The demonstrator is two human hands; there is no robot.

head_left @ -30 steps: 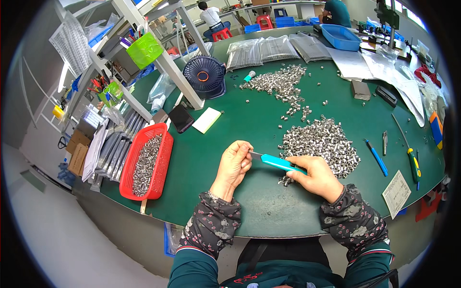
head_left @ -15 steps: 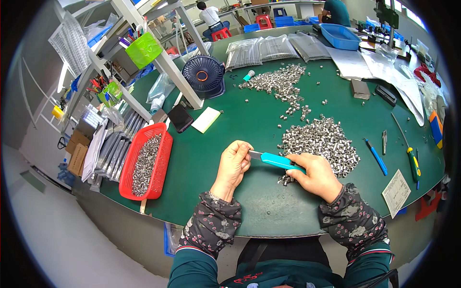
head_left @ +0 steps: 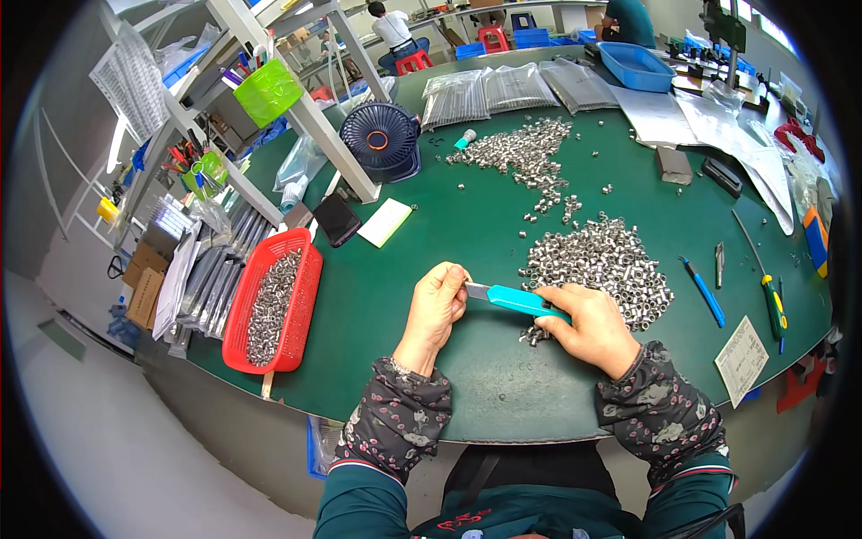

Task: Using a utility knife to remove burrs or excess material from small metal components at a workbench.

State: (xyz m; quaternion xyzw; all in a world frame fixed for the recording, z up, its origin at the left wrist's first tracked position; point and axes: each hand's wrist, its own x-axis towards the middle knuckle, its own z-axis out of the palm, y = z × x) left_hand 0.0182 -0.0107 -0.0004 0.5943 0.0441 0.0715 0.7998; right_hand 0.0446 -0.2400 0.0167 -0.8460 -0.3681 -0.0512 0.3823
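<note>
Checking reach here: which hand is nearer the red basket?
Left. The left hand is on the red basket side, with bare mat between; the right hand is farther, holding the teal utility knife.

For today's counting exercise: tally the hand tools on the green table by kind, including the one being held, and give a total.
Utility knife, teal, held in the right hand, blade tip at the left hand: 1
Screwdriver, green and yellow handle: 1
Blue-handled tool: 1
Small metal tool: 1
Total: 4
</note>
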